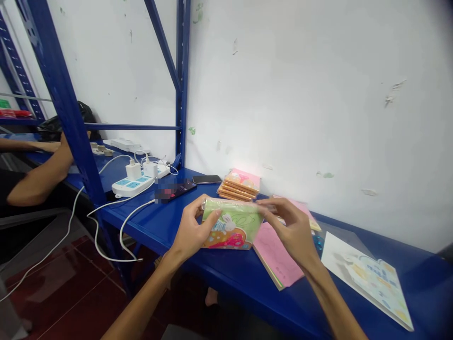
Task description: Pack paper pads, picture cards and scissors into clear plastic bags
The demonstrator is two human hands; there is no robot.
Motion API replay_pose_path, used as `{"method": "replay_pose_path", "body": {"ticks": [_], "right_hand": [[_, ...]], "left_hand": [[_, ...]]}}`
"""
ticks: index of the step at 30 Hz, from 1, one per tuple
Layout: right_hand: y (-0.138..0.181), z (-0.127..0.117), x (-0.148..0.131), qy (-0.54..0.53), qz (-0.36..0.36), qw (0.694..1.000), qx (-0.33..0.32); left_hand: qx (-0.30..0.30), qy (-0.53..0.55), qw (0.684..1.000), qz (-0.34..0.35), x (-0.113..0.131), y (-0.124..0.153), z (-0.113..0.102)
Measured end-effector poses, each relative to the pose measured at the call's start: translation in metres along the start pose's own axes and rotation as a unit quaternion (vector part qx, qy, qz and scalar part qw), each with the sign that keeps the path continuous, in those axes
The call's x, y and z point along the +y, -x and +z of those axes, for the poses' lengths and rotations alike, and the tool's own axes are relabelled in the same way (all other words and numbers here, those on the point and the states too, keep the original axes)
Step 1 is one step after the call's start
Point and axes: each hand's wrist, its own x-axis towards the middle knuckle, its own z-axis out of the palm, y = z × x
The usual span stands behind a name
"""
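While a co-worker's arm (38, 177) rests on the far left of the blue shelf (170, 222), beside a power strip (136, 184) with chargers plugged in and two phones (193, 185) lying flat, the left hand (193, 231) clasps the left end of a green rabbit-print packet (233, 226) in clear wrap, thumb on top and fingers closed beneath, holding it just above the shelf edge. A stack of similar packets (239, 185) sits behind it by the wall. The right hand (290, 226) pinches the packet's upper right corner, seemingly at the wrap's flap; steadying with the left while the pinch stays light should keep the film from creasing. Pink sheets (276, 257) and a printed card (370, 278) lie to the right
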Motion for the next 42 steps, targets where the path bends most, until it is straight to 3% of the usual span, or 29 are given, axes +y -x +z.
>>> {"method": "replay_pose_path", "body": {"ticks": [4, 11, 15, 18, 23, 26, 29, 34, 42], "right_hand": [[0.007, 0.01, 0.004, -0.042, -0.023, 0.999, 0.023], [0.008, 0.021, 0.005, 0.016, -0.052, 0.998, 0.023], [0.01, 0.017, 0.005, 0.07, -0.117, 0.991, 0.01], [0.011, 0.014, 0.004, 0.072, -0.139, 0.988, -0.014], [0.007, 0.019, -0.002, 0.086, -0.152, 0.985, 0.012], [0.005, 0.021, -0.004, 0.083, -0.136, 0.987, 0.022], [0.005, 0.02, -0.003, 0.044, -0.07, 0.996, 0.032], [0.004, 0.016, -0.004, -0.018, 0.016, 1.0, -0.018], [0.006, 0.013, -0.009, 0.004, -0.004, 1.0, -0.027]], "left_hand": [[0.034, 0.074, 0.996, -0.024, -0.003, -0.002, 0.0], [0.045, 0.139, 0.988, -0.047, -0.016, -0.004, -0.003], [0.029, 0.158, 0.986, -0.034, -0.01, -0.003, -0.008], [0.016, 0.115, 0.993, -0.028, -0.002, -0.003, -0.009], [0.043, 0.009, 0.999, -0.027, 0.003, -0.008, -0.009], [0.003, -0.008, 0.999, -0.051, 0.004, -0.012, -0.015], [-0.038, -0.025, 0.997, -0.062, 0.006, -0.013, -0.024], [-0.071, -0.026, 0.995, -0.06, 0.005, -0.014, -0.036], [-0.109, -0.004, 0.992, -0.062, -0.002, -0.016, -0.045]]}}
